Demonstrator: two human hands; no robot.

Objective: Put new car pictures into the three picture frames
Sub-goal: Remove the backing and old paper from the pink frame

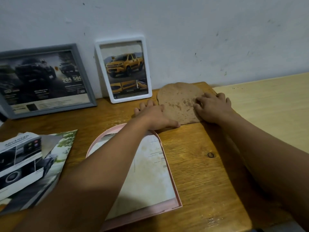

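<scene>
Both hands, left hand [153, 116] and right hand [211, 107], press flat-fingered on the brown backing board [178, 104], seemingly to lift it toward the pink frame [173, 180] nearer the person.

Grey frame [45, 81] cut off by left picture edge; small print under its dark truck picture blurred, unreadable. Pink arched frame [168, 166] partly hidden under left forearm; bottom corner lost behind arm. Sheet [150, 173] inside it only partly seen; its print too faint to be read. Brochures [31, 166] cropped at left edge. Left hand [153, 114]: fingertips hidden behind knuckles. Edge of brown backing board [178, 102] covered by right hand [212, 106]. Captions in white frame [123, 69] too small to be told.
</scene>
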